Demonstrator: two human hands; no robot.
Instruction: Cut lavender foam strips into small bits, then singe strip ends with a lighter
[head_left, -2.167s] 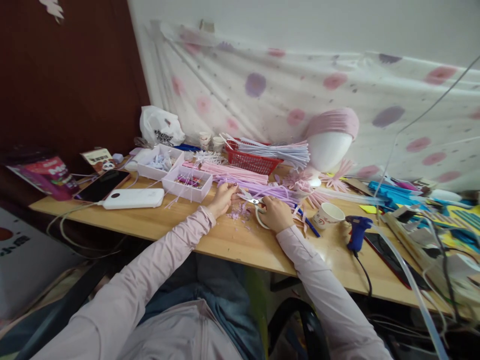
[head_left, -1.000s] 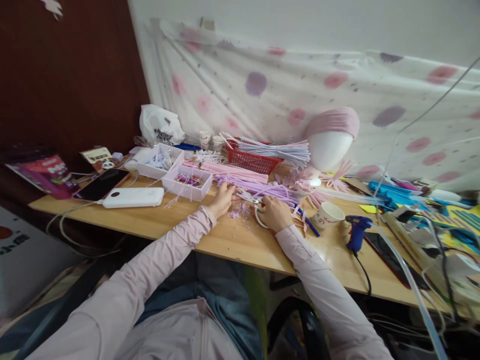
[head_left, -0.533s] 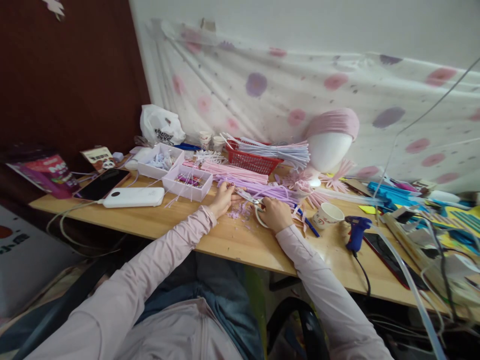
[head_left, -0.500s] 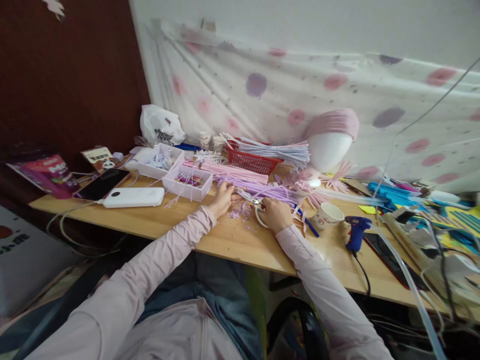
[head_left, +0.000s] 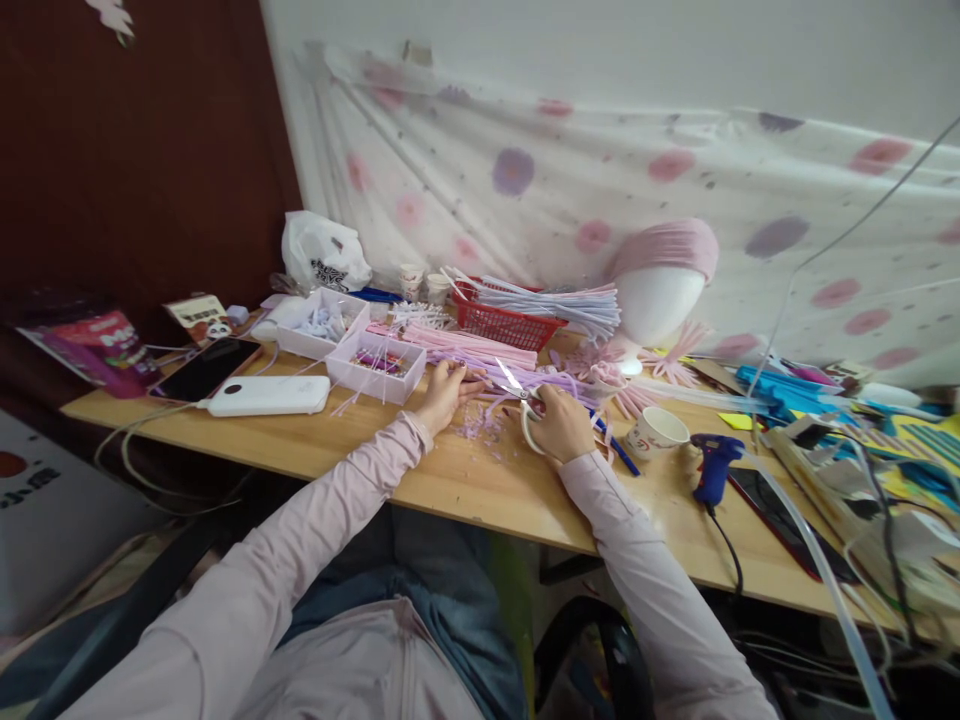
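My right hand (head_left: 562,424) grips a pair of scissors (head_left: 523,391) with pale handles, and their blades are spread apart, pointing left. Facing them, my left hand (head_left: 444,396) is closed, its fingers pinching a thin purple chenille stem that is mostly hidden by the fingers. Beneath the blades, purple fuzzy trimmings (head_left: 478,424) are scattered on the wooden table (head_left: 450,487). Just behind both hands lies a bundle of purple chenille stems (head_left: 551,380), with pink chenille stems (head_left: 487,346) behind it.
White boxes (head_left: 375,383) and a power bank (head_left: 268,395) stand at left. A red basket (head_left: 510,328) of pale stems is at the back, beside a mannequin head (head_left: 651,300). A paper cup (head_left: 658,432), blue glue gun (head_left: 716,467) and phone (head_left: 787,520) lie right.
The scissors have opened wider, and my right hand has shifted slightly right, away from my left. My left hand stays nearly in place.
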